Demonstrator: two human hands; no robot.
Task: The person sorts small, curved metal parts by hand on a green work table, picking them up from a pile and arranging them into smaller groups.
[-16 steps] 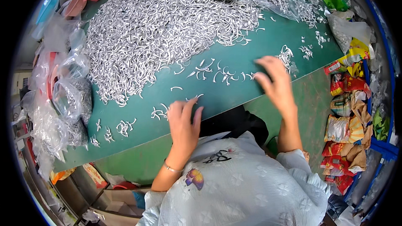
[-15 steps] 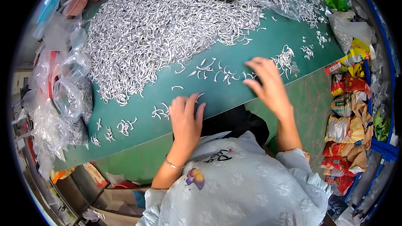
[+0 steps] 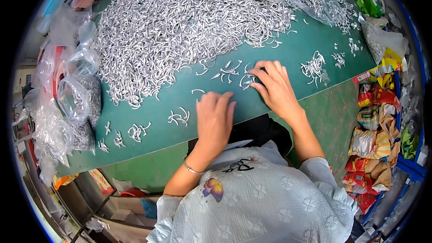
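Note:
My left hand (image 3: 215, 119) is low over the green table (image 3: 180, 137), fingers stretched forward and blurred, thumb apart; nothing shows in it. Just beyond it lies a single curved silver metal piece (image 3: 198, 91). To its left is a small group of curved pieces (image 3: 179, 116). My right hand (image 3: 275, 85) has thumb and forefinger apart at the edge of a few curved pieces (image 3: 246, 81), which lie on the table. Left of these sits another loose group (image 3: 229, 72). A large heap of silver pieces (image 3: 180, 31) spreads across the far side.
Small groups of metal pieces (image 3: 137, 131) lie at the front left, and a denser cluster (image 3: 313, 66) at the right. Clear bags of pieces (image 3: 83, 94) line the left edge; another bag (image 3: 310, 0) lies far right. Colourful packages (image 3: 364, 141) fill a shelf at the right.
My left hand has moved right, away from the small group at its left. My right hand has shifted left and in, and its fingertips are now at the few curved pieces.

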